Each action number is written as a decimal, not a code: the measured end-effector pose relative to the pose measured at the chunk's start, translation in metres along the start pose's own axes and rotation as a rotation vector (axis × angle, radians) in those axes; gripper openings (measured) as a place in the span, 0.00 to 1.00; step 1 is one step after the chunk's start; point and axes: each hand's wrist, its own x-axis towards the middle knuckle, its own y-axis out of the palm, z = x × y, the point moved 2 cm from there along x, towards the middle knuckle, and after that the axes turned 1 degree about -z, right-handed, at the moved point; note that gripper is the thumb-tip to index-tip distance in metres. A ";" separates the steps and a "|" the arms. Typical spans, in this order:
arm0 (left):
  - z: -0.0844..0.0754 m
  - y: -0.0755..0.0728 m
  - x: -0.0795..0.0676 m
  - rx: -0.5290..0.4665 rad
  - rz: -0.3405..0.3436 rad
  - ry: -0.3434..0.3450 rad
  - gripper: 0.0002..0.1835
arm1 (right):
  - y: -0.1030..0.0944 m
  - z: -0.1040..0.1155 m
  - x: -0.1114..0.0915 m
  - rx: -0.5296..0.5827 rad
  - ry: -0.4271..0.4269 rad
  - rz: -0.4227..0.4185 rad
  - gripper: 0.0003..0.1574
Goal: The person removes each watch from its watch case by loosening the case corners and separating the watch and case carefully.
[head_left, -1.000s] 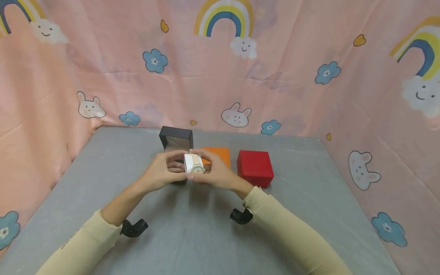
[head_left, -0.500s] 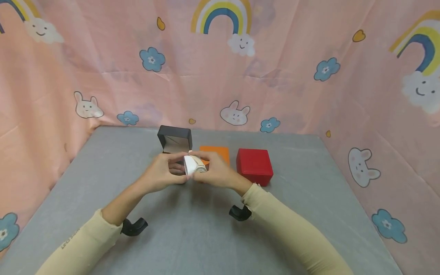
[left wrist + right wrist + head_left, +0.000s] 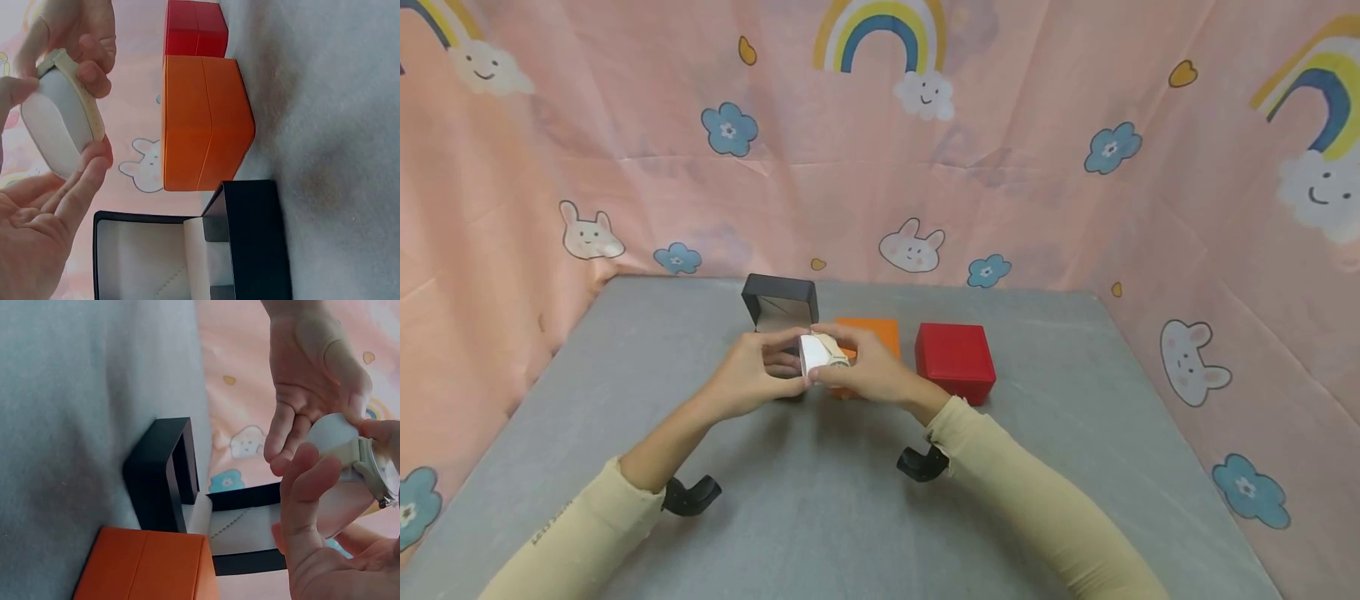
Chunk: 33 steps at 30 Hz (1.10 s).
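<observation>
Both hands hold a white watch cushion with a wristwatch strapped round it, raised above the table in the middle of the head view. My left hand [image 3: 747,377] pinches the left end of the cushion [image 3: 812,353] between thumb and fingers. On the other side, my right hand [image 3: 880,371] grips the watch [image 3: 376,467], fingers along its pale cream strap [image 3: 86,103]. The strap sits toward the cushion's right end, and the right wrist view shows the round case with its crown. Behind the left hand stands an open black watch box [image 3: 781,298] with a light lining.
An orange box [image 3: 880,335], closed, stands right of the black one, partly behind my right hand. Farther right is a closed red box [image 3: 955,358]. All stand on a grey cloth-covered table [image 3: 820,517] with a pink printed curtain [image 3: 1037,200] behind.
The cushion and watch have turned in the hands, so the dial faces less toward the head camera. More bare white cushion shows on the left. The boxes have stayed put.
</observation>
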 end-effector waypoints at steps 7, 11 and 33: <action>0.002 -0.003 0.000 -0.051 0.023 -0.009 0.37 | -0.001 0.000 0.001 -0.003 -0.036 0.042 0.42; 0.005 -0.007 0.000 -0.110 0.045 -0.029 0.36 | -0.004 -0.001 -0.001 0.063 -0.011 0.079 0.41; 0.003 -0.019 0.002 -0.260 0.187 0.038 0.38 | -0.023 -0.008 -0.001 0.321 0.155 0.250 0.43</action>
